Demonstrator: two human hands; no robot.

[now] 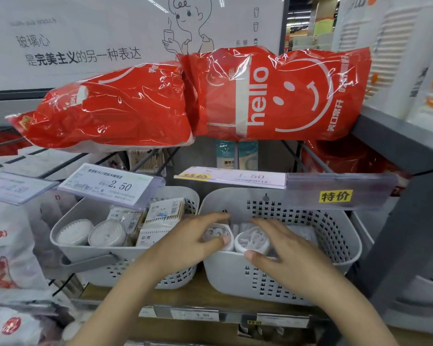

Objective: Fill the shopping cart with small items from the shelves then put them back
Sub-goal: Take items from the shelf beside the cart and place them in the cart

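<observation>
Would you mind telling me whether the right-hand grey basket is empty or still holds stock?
It holds stock. The right basket contains small round clear tubs, with the left hand and right hand resting on two.

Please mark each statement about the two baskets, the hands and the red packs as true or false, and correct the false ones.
1. Both hands reach into the right basket. True: the left hand and the right hand each hold a small round container there.
2. The left basket holds only round tubs. False: it also holds flat boxes.
3. The red packs lie on the floor. False: they lie on the rack above the baskets.
4. The price tag above the left basket reads 2.50. True.
</observation>
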